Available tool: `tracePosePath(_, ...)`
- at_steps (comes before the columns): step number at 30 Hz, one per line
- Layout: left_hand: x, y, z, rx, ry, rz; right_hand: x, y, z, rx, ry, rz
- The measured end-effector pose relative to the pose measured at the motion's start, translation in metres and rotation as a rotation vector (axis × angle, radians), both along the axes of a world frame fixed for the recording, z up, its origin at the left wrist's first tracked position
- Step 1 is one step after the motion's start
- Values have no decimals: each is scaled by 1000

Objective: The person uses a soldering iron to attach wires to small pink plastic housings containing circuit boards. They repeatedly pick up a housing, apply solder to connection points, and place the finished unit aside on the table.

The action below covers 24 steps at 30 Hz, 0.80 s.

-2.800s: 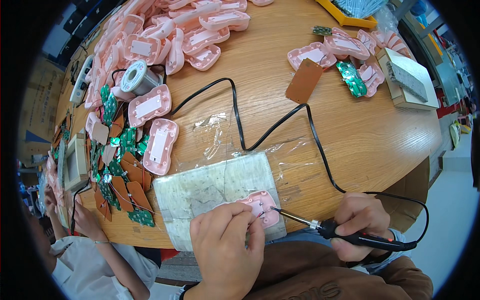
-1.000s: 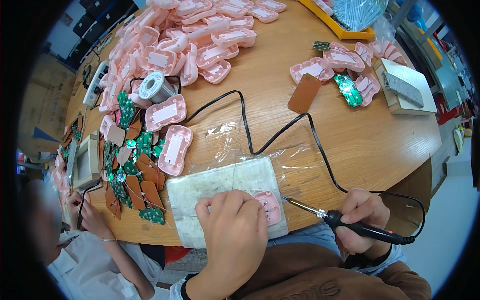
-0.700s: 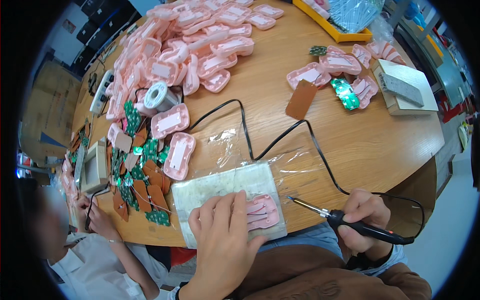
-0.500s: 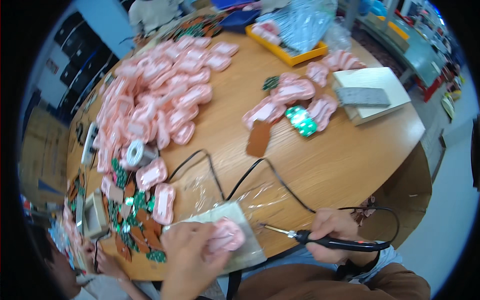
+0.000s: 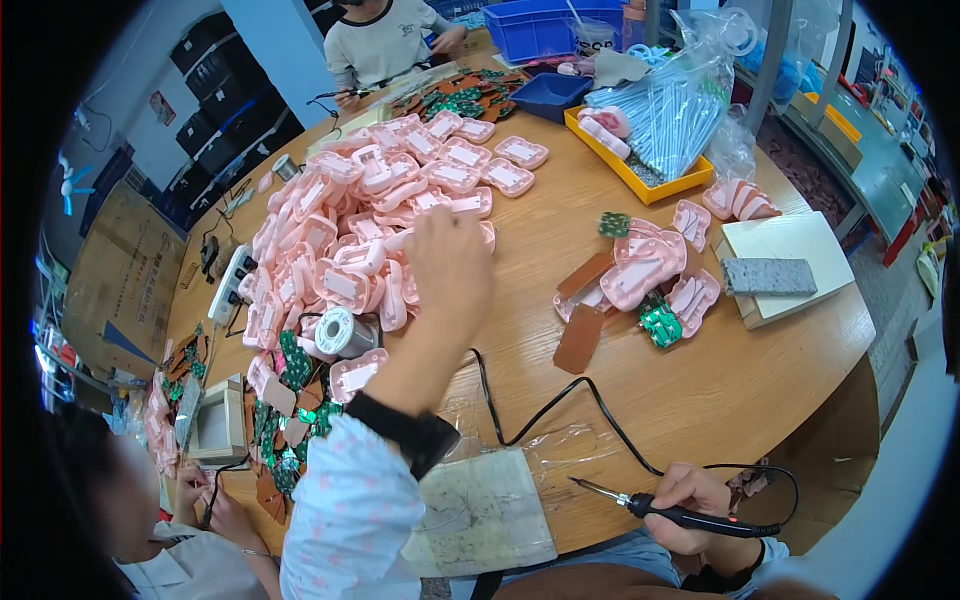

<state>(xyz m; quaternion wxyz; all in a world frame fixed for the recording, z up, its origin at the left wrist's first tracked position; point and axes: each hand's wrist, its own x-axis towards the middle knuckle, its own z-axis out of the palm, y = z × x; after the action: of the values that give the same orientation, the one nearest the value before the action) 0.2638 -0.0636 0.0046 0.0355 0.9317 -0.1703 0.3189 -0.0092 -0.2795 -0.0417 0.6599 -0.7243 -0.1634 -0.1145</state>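
Note:
My left hand (image 5: 452,262) reaches out over the right side of a big pile of pink plastic casings (image 5: 345,285). Its back faces me and hides most of the fingers, so whether it grips a casing does not show. Pink casings lie right by its fingertips. Near the front edge, my right hand (image 5: 690,505) is closed around the black handle of a soldering iron (image 5: 690,517), whose metal tip points left above the table. Just left of that tip lies a stained pale work mat (image 5: 480,515) with no casing on it.
A solder wire spool (image 5: 345,333), green circuit boards and brown boards (image 5: 290,430) lie left. More casings (image 5: 640,268) sit right, beside a white box with a grey block (image 5: 768,277). The iron's black cord (image 5: 545,415) crosses the table. Two co-workers sit left and far.
My left hand has left the mat, where it held a pink casing, and has stretched forward to the pile. My right hand still holds the soldering iron. The view has shifted.

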Motion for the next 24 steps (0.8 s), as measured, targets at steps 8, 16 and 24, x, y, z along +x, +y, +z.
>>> tracePosePath(8, -12, 59, -4, -33, 121, -236, 6, 3, 4, 36, -4, -50)
tracePosePath(16, -252, 65, 39, -180, 549, -240, 8, -2, 11, 25, -65, -111)
tracePosePath(24, -220, 74, -8, -390, 437, -66, 6, 20, 23, 5, -80, -55)
